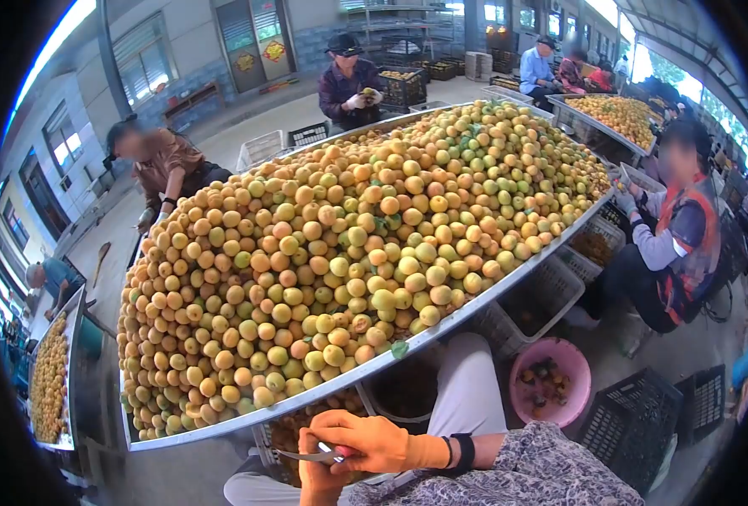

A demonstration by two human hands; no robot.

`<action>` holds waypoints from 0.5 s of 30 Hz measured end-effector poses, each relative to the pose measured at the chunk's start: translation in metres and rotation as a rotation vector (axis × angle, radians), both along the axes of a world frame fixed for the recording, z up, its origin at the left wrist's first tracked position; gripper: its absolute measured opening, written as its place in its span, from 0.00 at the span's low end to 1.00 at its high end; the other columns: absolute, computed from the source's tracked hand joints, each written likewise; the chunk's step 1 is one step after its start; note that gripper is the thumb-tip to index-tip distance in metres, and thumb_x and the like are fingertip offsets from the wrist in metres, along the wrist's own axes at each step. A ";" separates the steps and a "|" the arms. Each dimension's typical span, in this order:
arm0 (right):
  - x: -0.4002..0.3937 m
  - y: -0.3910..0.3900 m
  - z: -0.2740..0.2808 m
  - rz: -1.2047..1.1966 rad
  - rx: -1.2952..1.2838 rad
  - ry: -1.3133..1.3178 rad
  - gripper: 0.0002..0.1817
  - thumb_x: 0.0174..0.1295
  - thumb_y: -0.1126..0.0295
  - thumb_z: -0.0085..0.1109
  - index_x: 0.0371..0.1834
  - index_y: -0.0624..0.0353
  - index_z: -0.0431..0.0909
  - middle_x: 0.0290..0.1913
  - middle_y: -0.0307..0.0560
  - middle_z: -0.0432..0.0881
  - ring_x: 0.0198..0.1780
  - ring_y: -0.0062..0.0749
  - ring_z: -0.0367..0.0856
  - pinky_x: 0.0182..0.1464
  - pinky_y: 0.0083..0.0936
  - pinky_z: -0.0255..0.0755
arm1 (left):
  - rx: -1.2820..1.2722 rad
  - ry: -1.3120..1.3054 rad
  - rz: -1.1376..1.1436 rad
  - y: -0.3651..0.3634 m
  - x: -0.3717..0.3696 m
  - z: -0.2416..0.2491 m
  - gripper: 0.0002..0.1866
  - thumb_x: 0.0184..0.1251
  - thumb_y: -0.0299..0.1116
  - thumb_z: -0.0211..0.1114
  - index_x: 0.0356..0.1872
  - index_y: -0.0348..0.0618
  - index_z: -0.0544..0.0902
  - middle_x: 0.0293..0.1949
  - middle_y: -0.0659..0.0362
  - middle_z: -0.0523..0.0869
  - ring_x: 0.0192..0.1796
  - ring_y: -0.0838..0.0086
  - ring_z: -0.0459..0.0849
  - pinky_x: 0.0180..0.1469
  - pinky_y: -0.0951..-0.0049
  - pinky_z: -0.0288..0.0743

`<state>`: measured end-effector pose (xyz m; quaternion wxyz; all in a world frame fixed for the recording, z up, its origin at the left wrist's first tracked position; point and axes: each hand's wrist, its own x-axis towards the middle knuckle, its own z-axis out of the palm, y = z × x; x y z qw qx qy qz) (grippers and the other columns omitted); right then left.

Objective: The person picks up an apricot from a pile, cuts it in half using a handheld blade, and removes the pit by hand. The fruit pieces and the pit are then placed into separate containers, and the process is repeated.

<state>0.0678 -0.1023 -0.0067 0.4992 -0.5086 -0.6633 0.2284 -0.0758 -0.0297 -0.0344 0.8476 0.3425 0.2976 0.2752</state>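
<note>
Both my hands wear orange gloves and meet low in the view, just below the near edge of a metal-rimmed table (pixel 247 419). My right hand (pixel 372 438) is closed round the red handle of a small curved knife (pixel 305 456), its blade pointing left. Beneath the blade my left hand (pixel 317 477) is closed, pressed up against the right; what it grips, if anything, is hidden. A large heap of yellow-orange apricots (pixel 340 261), some greenish, covers the table in front of me.
A pink basin (pixel 583 371) with dark scraps stands on the floor at right, beside black crates (pixel 631 426). White crates (pixel 551 295) sit under the table edge. Several people work around it, one in a red vest (pixel 686 236). Other fruit-laden tables (pixel 76 371) stand left and back right.
</note>
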 end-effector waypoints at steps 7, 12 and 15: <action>0.002 -0.007 0.009 -0.025 -0.002 -0.090 0.32 0.57 0.63 0.67 0.64 0.58 0.68 0.60 0.50 0.72 0.41 0.51 0.82 0.39 0.39 0.80 | 0.900 0.342 -0.097 0.010 0.004 0.013 0.22 0.51 0.28 0.73 0.47 0.36 0.76 0.54 0.48 0.81 0.51 0.56 0.83 0.52 0.64 0.76; 0.001 -0.003 -0.001 -0.022 -0.011 0.031 0.31 0.59 0.63 0.65 0.65 0.57 0.67 0.54 0.51 0.73 0.39 0.51 0.81 0.40 0.38 0.78 | 1.124 0.486 -0.051 0.001 0.013 0.045 0.26 0.54 0.32 0.71 0.55 0.38 0.76 0.49 0.50 0.83 0.50 0.56 0.83 0.51 0.64 0.77; -0.007 0.003 -0.011 -0.128 0.047 0.038 0.30 0.59 0.64 0.67 0.63 0.58 0.69 0.49 0.52 0.73 0.38 0.49 0.79 0.39 0.37 0.76 | 0.867 0.386 0.037 0.000 0.015 0.044 0.25 0.75 0.47 0.51 0.57 0.33 0.75 0.52 0.49 0.81 0.51 0.64 0.81 0.54 0.69 0.72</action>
